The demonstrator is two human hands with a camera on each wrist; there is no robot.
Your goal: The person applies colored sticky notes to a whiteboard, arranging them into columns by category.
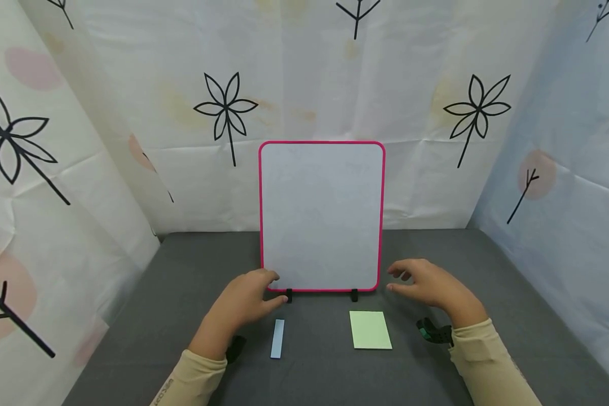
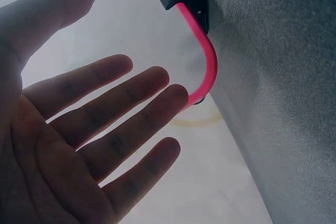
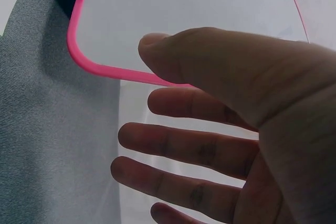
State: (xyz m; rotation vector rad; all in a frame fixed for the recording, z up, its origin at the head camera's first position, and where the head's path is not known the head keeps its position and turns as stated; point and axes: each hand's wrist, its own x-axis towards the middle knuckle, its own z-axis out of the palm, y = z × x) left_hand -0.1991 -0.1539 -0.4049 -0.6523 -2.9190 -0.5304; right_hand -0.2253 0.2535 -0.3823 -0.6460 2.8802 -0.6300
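A whiteboard [image 1: 322, 217] with a pink rim stands upright on small black feet [image 1: 354, 295] at the back of the table. My left hand [image 1: 248, 299] hovers at its lower left corner, thumb and fingers spread apart, holding nothing. On the other side my right hand [image 1: 426, 285] is beside the lower right edge, its fingers loosely bent and nothing between them. In the left wrist view the fingertips overlap the pink rim [image 2: 210, 66]. The right wrist view has the thumb in front of the whiteboard [image 3: 121, 24] and the other fingers below its rim.
A pale green square of paper [image 1: 370, 330] lies in front of the whiteboard, toward the right. Left of it is a narrow light blue strip [image 1: 277, 339]. Cloth with drawn plants [image 1: 304, 101] hangs behind and at both sides of the dark grey table [image 1: 314, 378].
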